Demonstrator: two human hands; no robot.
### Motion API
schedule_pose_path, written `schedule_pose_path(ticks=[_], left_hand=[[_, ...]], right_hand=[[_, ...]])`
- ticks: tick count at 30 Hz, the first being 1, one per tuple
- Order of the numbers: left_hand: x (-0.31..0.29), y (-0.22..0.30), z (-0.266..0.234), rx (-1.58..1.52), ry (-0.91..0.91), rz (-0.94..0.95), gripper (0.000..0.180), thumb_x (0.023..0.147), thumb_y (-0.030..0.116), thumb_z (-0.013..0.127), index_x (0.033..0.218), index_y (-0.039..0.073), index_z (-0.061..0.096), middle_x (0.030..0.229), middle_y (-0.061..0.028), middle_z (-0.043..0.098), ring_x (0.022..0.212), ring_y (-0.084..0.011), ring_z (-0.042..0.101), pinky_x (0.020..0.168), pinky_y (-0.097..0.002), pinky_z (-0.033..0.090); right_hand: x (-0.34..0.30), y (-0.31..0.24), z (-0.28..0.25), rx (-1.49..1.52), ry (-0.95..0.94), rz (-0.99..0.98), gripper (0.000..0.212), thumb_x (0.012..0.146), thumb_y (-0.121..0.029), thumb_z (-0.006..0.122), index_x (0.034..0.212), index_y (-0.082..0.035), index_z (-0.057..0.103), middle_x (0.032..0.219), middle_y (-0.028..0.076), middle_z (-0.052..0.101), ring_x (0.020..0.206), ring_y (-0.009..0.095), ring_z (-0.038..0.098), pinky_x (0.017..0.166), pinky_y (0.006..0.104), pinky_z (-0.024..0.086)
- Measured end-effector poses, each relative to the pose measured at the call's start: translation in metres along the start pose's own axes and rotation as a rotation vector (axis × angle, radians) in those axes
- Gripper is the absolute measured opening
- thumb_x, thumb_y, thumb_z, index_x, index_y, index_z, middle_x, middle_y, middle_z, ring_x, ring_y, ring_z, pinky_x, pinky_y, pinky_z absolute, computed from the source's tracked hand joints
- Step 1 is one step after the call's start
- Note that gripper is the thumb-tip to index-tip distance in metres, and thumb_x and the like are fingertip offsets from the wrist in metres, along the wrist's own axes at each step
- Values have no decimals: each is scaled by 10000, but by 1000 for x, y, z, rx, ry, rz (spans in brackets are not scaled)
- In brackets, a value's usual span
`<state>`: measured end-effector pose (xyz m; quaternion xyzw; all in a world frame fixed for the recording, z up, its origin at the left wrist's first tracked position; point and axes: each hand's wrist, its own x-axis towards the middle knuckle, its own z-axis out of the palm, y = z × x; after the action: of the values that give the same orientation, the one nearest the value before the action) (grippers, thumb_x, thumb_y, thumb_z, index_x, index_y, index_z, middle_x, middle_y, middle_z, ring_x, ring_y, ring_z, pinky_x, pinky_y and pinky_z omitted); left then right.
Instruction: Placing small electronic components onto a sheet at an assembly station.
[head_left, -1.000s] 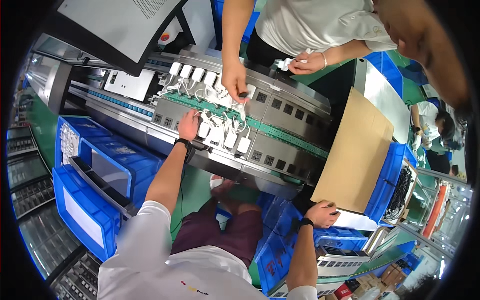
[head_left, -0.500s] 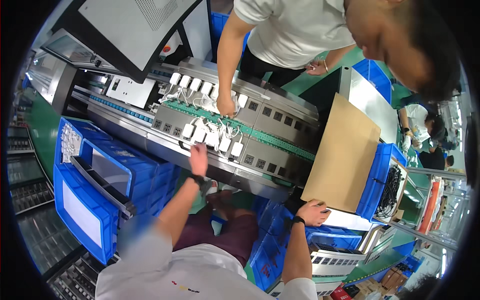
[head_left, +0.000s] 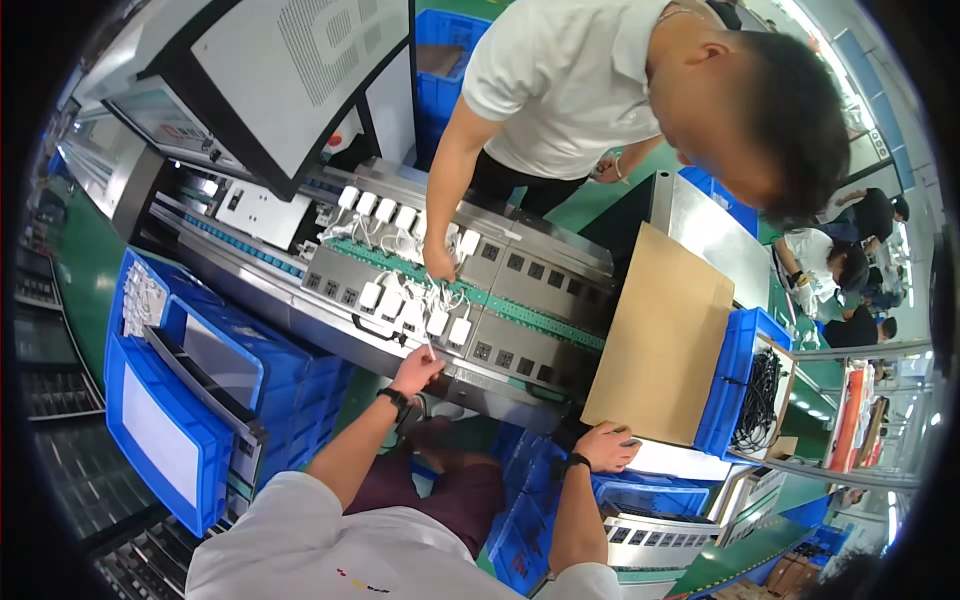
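Observation:
White power adapters (head_left: 411,316) with tangled white cables stand in two rows on socket plates, either side of a green conveyor strip (head_left: 540,318). By the fixture's near edge, my left hand (head_left: 414,371) is closed, pinching a thin white piece (head_left: 431,350) just below the near row. My right hand (head_left: 605,447) rests at the near left corner of a brown cardboard sheet (head_left: 660,340). Its fingers are curled beside a small dark thing that I cannot make out. Across from me, a co-worker's hand (head_left: 438,262) reaches among the cables between the rows.
Stacked blue crates (head_left: 290,345) stand at the left. A large monitor-like panel (head_left: 290,80) overhangs the far left. Beside the cardboard, a blue bin (head_left: 730,375) holds black cables (head_left: 762,400). More blue crates (head_left: 530,510) stand below the fixture's near edge.
My left hand has drawn back from the near adapters, toward me and rightward. The co-worker's hand has come nearer over the cables. My right hand stays at the cardboard's corner. The view has shifted slightly.

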<state>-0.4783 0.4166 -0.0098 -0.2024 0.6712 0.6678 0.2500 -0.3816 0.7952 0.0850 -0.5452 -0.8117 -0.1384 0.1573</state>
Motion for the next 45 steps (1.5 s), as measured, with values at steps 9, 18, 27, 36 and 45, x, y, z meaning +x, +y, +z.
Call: schedule_pose_path(ticks=[9,18,27,36,45], left_hand=[[26,81,-80,860,439,640,106,806,55,673,900,24,635,878,-174,633,829,-378,619,744,-446,505],[134,111,-92,765,478,562,138,792,31,680,923,17,641,873,-190,649,857,-395,632,745,-470,500],[167,102,-74,904,458,556,132,768,47,679,870,20,600,843,-210,653,849,-415,633,735,-504,499],[166,102,-70,1003,450,514,230,769,75,703,965,22,593,912,-217,673,899,-433,637,770,-517,512],[80,54,-71,777,836,536,369,817,118,638,1140,-39,551,1112,-247,581,1075,-436,531,949,-501,410]], right_hand=[[6,0,-1,-1,-13,-3,347,947,-383,544,1189,-143,611,1422,176,459,1301,349,454,989,490,409],[2,-5,0,-19,-15,4,362,946,-388,548,1205,-144,613,1410,168,465,1294,348,458,992,493,414],[8,-3,1,-32,-9,13,360,946,-372,544,1192,-121,624,1391,191,479,1282,360,467,1002,501,412],[12,2,-1,52,56,6,359,871,-324,614,1155,-104,628,1382,215,485,1300,377,445,1036,519,382],[10,-3,-2,137,45,-6,347,856,-313,615,1129,-100,629,1394,219,477,1297,382,444,1029,523,381]])
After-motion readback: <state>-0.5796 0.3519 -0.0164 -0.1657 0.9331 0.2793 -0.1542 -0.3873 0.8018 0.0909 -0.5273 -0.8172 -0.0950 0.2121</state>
